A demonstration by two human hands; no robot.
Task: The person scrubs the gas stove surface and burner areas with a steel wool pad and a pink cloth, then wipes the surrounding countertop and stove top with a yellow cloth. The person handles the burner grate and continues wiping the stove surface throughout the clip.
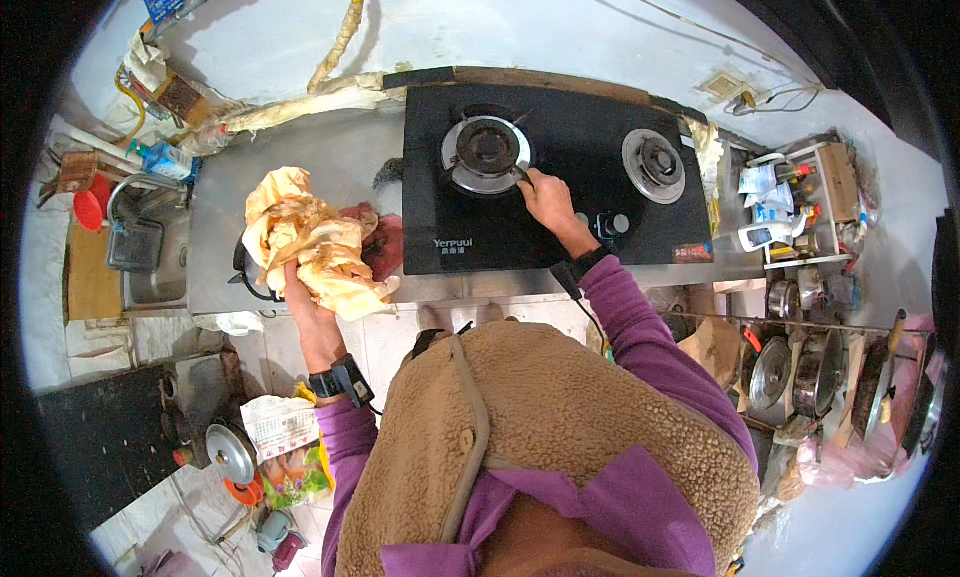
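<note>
My left hand (304, 307) grips a crumpled, stained sheet of yellowish paper or cloth (319, 239) above the metal counter's front edge. Beneath that bundle, a black ring-shaped pan support (244, 273) shows in part, and a reddish cloth (386, 247) lies to its right. My right hand (551, 206) reaches over the black glass gas hob (465, 217), its fingers closed at the front right of the left burner (487, 151), on what looks like a dark prong of the pan support. The right burner (654, 166) has a metal ring around it; a control knob (618, 224) sits near my right wrist.
At left is a steel sink (176, 277) with a grey basket (135, 243), a red ladle or scoop (91, 202) and a blue bottle (166, 161). A rack (825, 202) of bottles stands at right; pans and lids (770, 374) hang below it. A dark wrapped hose (341, 41) runs down the wall.
</note>
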